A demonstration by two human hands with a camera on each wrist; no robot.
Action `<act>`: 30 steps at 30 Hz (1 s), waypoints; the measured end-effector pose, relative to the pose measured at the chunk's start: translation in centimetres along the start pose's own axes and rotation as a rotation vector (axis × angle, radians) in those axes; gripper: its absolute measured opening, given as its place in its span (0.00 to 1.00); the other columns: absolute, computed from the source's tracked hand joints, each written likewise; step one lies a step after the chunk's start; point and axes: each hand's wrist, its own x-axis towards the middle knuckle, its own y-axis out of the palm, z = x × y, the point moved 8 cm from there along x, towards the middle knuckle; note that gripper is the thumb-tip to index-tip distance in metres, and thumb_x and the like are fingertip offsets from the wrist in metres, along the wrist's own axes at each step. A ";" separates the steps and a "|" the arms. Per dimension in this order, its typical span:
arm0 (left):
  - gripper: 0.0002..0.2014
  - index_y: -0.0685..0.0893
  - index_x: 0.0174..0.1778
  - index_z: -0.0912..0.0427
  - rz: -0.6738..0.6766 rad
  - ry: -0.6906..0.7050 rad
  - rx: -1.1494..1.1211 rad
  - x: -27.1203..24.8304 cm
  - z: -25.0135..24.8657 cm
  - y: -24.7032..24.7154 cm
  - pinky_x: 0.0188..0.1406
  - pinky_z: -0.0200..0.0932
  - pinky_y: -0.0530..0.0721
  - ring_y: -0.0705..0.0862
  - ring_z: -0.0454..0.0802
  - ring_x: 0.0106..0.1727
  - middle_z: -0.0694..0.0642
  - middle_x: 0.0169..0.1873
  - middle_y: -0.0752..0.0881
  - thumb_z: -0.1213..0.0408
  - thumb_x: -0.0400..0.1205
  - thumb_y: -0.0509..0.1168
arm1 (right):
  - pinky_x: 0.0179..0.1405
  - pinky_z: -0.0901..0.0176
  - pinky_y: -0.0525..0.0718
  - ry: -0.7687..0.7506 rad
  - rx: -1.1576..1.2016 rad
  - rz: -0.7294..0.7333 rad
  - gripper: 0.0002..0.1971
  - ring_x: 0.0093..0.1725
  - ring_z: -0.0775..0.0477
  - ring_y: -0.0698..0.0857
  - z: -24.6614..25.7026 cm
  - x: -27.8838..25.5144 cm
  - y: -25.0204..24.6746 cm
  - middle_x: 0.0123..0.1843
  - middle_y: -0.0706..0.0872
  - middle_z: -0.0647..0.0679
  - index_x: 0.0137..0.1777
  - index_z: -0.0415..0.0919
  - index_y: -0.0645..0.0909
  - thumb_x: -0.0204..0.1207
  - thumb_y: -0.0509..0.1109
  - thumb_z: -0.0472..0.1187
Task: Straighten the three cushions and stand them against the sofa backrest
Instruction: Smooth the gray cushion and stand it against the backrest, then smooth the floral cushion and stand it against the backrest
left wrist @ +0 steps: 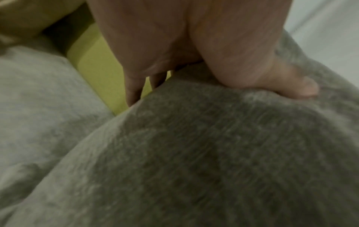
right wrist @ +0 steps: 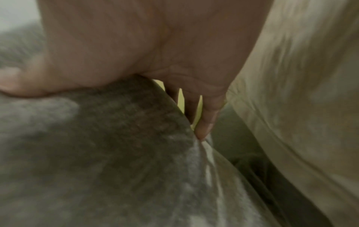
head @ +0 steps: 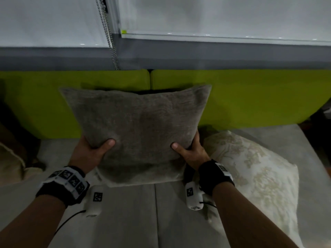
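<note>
With thumbs in front and fingers behind, the left hand (head: 89,151) and right hand (head: 192,153) grasp the grey cushion's (head: 138,126) lower corners, probably to square it upright against the green backrest (head: 250,97) at twelve o'clock. Another patterned cushion (head: 254,169) lies flat at three o'clock, a third cushion (head: 10,158) at nine.

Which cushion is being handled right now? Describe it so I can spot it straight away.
Start at the lime-green sofa backrest. Against its middle seam stands the plain grey-brown plush cushion, gripped at its lower corners by the left hand and the right hand. Unlike the cream floral-patterned cushion lying on the seat to its right, it is unpatterned.
</note>
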 end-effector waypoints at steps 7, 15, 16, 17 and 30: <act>0.37 0.67 0.80 0.45 -0.208 0.244 0.074 -4.5 -8.0 -2.9 0.72 0.59 0.75 0.72 0.50 0.76 0.53 0.77 0.73 0.46 0.76 0.74 | 0.78 0.47 0.76 -0.005 -0.362 -0.098 0.44 0.81 0.46 0.74 2.6 -7.4 -5.3 0.83 0.74 0.50 0.86 0.56 0.64 0.72 0.70 0.71; 0.25 0.75 0.70 0.54 0.091 0.741 0.187 -14.1 -16.1 8.9 0.76 0.45 0.72 0.72 0.58 0.77 0.62 0.74 0.73 0.62 0.76 0.69 | 0.61 0.49 0.87 -0.099 -0.342 -0.573 0.22 0.66 0.52 0.84 -1.3 -19.8 -18.5 0.70 0.82 0.56 0.71 0.54 0.82 0.78 0.77 0.54; 0.24 0.77 0.70 0.57 0.161 0.733 0.199 -14.8 -16.0 11.7 0.74 0.51 0.75 0.73 0.57 0.76 0.61 0.74 0.74 0.60 0.77 0.69 | 0.62 0.46 0.87 -0.091 -0.353 -0.639 0.22 0.67 0.49 0.84 -2.5 -20.7 -20.6 0.70 0.82 0.54 0.71 0.52 0.82 0.79 0.77 0.52; 0.24 0.78 0.70 0.57 0.229 0.723 0.219 -15.4 -15.8 14.6 0.72 0.56 0.77 0.75 0.57 0.75 0.59 0.72 0.75 0.56 0.78 0.68 | 0.63 0.42 0.87 -0.076 -0.367 -0.705 0.23 0.67 0.47 0.84 -3.7 -21.4 -22.7 0.71 0.81 0.52 0.72 0.50 0.81 0.79 0.77 0.51; 0.60 0.50 0.87 0.40 0.472 -0.168 0.548 -12.1 -8.8 34.1 0.79 0.67 0.65 0.62 0.62 0.84 0.54 0.87 0.57 0.20 0.61 0.67 | 0.81 0.41 0.68 0.476 -0.040 -0.467 0.47 0.84 0.34 0.68 -21.7 -21.6 -30.0 0.89 0.62 0.44 0.89 0.57 0.55 0.74 0.66 0.75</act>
